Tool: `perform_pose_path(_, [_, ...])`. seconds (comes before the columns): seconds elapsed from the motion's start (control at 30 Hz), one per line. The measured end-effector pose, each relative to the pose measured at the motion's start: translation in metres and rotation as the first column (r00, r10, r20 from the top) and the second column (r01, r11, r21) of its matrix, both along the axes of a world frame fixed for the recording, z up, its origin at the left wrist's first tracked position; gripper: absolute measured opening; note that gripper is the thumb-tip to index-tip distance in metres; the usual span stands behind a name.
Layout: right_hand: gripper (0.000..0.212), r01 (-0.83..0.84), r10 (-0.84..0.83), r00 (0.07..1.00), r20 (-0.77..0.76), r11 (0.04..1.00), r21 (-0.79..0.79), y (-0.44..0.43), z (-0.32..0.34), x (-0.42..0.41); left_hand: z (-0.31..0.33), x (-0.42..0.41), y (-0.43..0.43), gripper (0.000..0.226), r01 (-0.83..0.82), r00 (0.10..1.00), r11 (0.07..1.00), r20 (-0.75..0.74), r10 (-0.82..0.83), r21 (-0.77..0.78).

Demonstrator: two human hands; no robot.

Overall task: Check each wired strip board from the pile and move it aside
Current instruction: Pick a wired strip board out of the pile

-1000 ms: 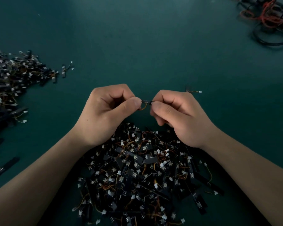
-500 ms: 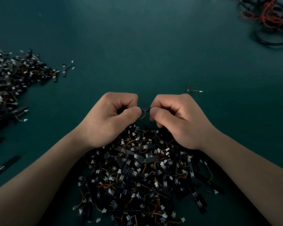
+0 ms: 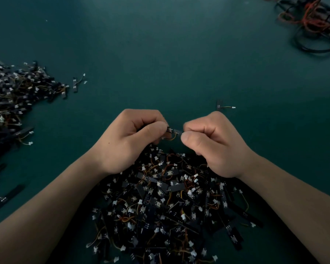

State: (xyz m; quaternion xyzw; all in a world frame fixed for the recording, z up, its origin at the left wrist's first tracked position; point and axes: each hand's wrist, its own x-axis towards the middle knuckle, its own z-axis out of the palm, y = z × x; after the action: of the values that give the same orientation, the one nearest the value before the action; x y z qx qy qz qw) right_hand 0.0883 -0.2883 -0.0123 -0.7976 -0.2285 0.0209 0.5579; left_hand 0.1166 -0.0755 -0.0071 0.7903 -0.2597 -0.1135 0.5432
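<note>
Both hands are up over the near pile, with 1 small wired strip board [image 3: 175, 130] pinched between them. The left hand [image 3: 130, 141] nips the board's left end with thumb and curled fingers. The right hand [image 3: 213, 147] pinches the right end the same way, fingers tucked toward the palm. A short orange-yellow wire loops down from the board in the gap between the 2 thumbs. The board hangs just above the far edge of the pile [image 3: 170, 206], a dense black heap of strips, white plugs and orange wires lying under both wrists.

The table [image 3: 160, 54] fills the whole view: flat, dark teal, dimly lit, with a paler patch of light at the top middle. Off to the left lies a second heap [image 3: 13, 103] of the same boards, well apart from the near pile. There's 1 stray board [image 3: 75, 85] just beside its right edge, and a longer black strip [image 3: 10, 195] lies alone lower down. Just beyond the right hand, 1 lone board [image 3: 219, 106] lies flat, its thin wire running right to a white plug [image 3: 233, 107]. In the far right corner sits a tangle of black and red cables [image 3: 312, 21].
</note>
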Motion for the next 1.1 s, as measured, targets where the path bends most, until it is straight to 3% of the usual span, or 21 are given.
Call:
perform_pose_path(0.1, [0.041,0.118,-0.126,0.991,0.046,0.983,0.141,0.0,-0.001,0.001,0.004,0.0,0.002,0.034,0.055,0.998,0.994,-0.04,-0.051,0.098])
perform_pose_path(0.23, [0.023,0.264,-0.294,0.953,0.079,0.928,0.262,0.0,-0.004,0.002,0.008,-0.002,0.0,0.043,0.16,0.981,0.937,0.053,-0.185,0.311])
perform_pose_path(0.4, [0.016,0.319,-0.337,0.939,0.065,0.928,0.192,-0.001,-0.006,0.003,0.009,-0.005,-0.002,0.025,0.174,0.97,0.917,0.097,-0.223,0.36])
perform_pose_path(0.5, [0.032,0.304,-0.309,0.949,0.059,0.949,0.08,0.0,-0.005,0.001,0.008,-0.005,-0.003,0.016,0.169,0.961,0.913,0.144,-0.237,0.372])
perform_pose_path(0.6, [0.046,0.272,-0.258,0.96,0.11,0.952,-0.14,0.003,-0.004,-0.001,0.007,-0.005,-0.004,0.016,0.179,0.96,0.923,0.144,-0.24,0.341])
perform_pose_path(0.67, [0.048,0.272,-0.246,0.958,0.146,0.943,-0.192,0.004,-0.004,-0.002,0.006,-0.005,-0.004,0.017,0.173,0.971,0.942,0.112,-0.213,0.289])
perform_pose_path(0.83, [0.031,0.138,-0.137,0.99,0.031,0.989,-0.048,0.0,-0.004,-0.005,0.001,-0.002,0.002,0.009,0.117,0.992,0.993,-0.053,-0.117,-0.007])
perform_pose_path(0.93, [0.027,0.105,-0.098,0.991,-0.09,0.992,0.075,-0.001,-0.003,-0.004,-0.001,-0.001,0.003,0.012,0.083,0.994,0.991,-0.059,-0.089,-0.104])
perform_pose_path(1.03, [0.028,0.245,-0.245,0.969,0.015,0.969,0.019,0.002,-0.005,0.0,-0.003,0.001,0.001,0.013,0.036,0.999,0.993,-0.032,-0.04,-0.113])
perform_pose_path(1.1, [0.04,0.273,-0.272,0.962,0.037,0.962,-0.013,0.004,-0.005,0.001,-0.005,0.002,0.0,0.011,0.003,1.0,0.994,-0.005,-0.003,-0.112])
